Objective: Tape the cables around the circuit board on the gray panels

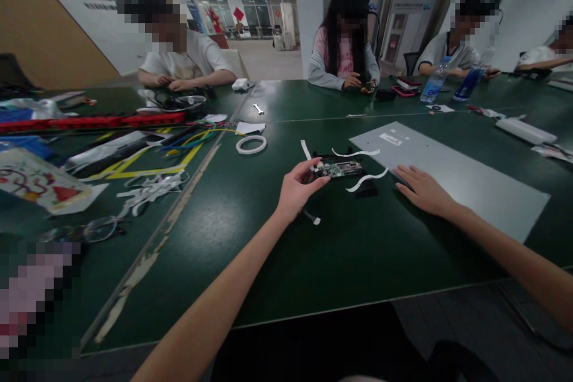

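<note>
Evidently light and stiff, the circuit board (344, 168) looks fragile on its exposed face; it is probably best taken by its edges, clear of the small parts; the thin white strips (367, 179) beside it seem soft and easily bent; the board is on the green surface (349, 250), left of the grey panel (474, 176); the left hand (296, 190) has its grip pinched on the board's left end, forearm slanting inward; the right hand (418, 190) lies palm down, unclenched, fingers spread at the panel's edge.
</note>
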`<move>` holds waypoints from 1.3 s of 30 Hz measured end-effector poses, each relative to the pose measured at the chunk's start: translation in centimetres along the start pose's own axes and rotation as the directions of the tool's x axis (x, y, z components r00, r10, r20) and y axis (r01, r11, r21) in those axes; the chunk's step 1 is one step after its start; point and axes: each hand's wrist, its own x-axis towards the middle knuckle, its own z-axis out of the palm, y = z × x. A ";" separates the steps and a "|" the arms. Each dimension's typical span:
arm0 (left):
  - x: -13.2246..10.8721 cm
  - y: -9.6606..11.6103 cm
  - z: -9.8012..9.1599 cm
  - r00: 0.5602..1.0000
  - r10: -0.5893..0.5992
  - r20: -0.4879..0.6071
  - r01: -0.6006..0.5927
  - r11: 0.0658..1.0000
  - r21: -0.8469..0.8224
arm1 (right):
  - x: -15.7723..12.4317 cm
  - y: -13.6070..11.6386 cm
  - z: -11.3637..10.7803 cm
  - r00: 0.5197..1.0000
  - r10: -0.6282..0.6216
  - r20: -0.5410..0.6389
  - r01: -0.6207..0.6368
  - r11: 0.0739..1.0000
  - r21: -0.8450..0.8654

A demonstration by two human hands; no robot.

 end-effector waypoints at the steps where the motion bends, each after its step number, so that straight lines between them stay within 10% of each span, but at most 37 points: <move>1: 0.0 0.1 0.0 1.000 -0.001 -0.005 0.001 1.000 -0.015 | -0.1 -0.5 -0.2 1.000 -0.021 -0.003 0.021 1.000 0.013; 17: 0.3 1.1 -1.1 0.996 0.066 -0.064 -0.060 0.994 0.087 | -1.4 -9.4 -3.9 0.927 -0.374 0.017 0.350 0.883 0.312; 39: 0.1 0.4 -0.6 0.993 0.109 0.038 -0.115 0.970 0.212 | -1.9 -14.7 -6.0 0.672 -0.740 0.036 0.643 0.606 0.468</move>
